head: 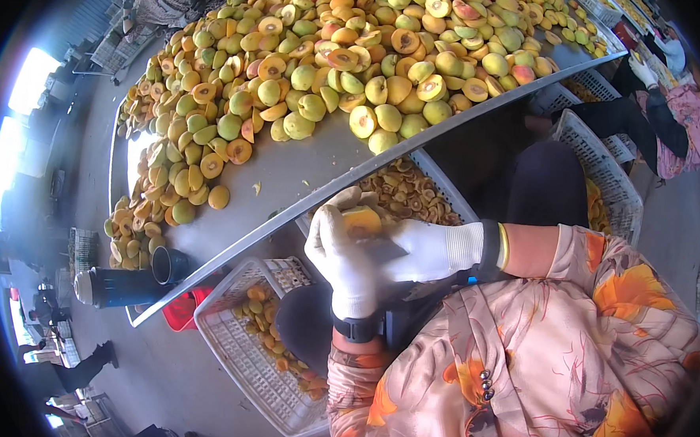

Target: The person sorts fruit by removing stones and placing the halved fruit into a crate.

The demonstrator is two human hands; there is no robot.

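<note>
My left hand (335, 249), in a white knit glove, holds a cut yellow peach piece (362, 221) in front of the metal table's edge. Close against the fruit is my right hand (414, 248), gloved the same way; its fingertips are blurred and partly hidden, so whether it grips a tool is unclear. Below both hands a crate (443, 193) holds curved peach scraps (407, 186). Halved peaches, some with the stone showing, and rounder ones lie in a large heap (318, 60) on the metal table (300, 167).
Left of my knee stands a white plastic crate (239, 367) of peach pieces. A dark flask (119, 287) and cup (168, 265) lie at the table's corner above a red container (182, 307). Another crate (603, 175) and a gloved co-worker (671, 124) are at right.
</note>
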